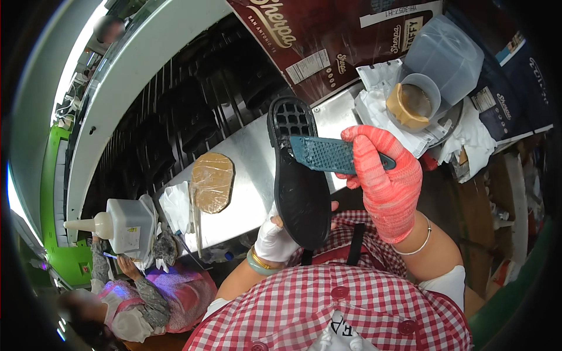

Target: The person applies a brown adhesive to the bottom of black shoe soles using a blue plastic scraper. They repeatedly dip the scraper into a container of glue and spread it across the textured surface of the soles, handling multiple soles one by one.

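Observation:
My left hand point(276, 240), in a white glove with bare fingertips, holds a black shoe sole point(302, 199) from beneath near its lower end. The sole stands nearly lengthwise before me, with a grid of hollows at its far end. My right hand point(386, 175), in a coral knitted glove, is closed around a flat dark teal tool point(322, 154) with a diamond-textured face. The tool's left end lies over the sole, just below the hollows; I cannot tell whether it touches. Most of my left fingers are hidden behind the sole.
A tan wrapped pad point(212, 182) lies on the metal ledge point(252, 153). Left of it is a white squeeze bottle point(130, 227). Dark soles point(193, 114) sit on a rack behind. At right stand a cup point(417, 99) and a clear container point(445, 55). A co-worker point(158, 298) is at lower left.

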A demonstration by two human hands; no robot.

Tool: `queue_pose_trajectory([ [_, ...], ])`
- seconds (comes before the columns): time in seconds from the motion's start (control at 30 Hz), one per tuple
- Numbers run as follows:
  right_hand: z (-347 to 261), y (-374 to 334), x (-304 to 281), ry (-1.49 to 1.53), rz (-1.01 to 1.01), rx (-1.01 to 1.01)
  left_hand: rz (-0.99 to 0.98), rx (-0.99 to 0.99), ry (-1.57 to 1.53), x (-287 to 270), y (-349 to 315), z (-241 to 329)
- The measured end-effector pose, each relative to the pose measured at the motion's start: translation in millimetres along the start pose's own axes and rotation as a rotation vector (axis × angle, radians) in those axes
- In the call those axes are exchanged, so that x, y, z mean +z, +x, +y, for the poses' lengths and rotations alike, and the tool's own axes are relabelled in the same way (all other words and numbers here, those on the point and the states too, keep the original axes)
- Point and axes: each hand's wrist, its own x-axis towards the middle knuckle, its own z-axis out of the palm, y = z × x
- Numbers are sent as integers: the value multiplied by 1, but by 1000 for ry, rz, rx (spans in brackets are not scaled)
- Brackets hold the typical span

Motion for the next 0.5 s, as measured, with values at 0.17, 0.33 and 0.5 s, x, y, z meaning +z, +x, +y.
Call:
queue_pose_trajectory([
  [0.17,-11,8,-2,-8,-64,33,-11,-13,-25,-1,-2,-2],
  [0.33,-6,-15,-6,-16,-125,233,32,18,-17,-6,2,-1],
  [0.5,0,-29,-4,-1,-145,282,82,47,-32,-9,1,-5],
])
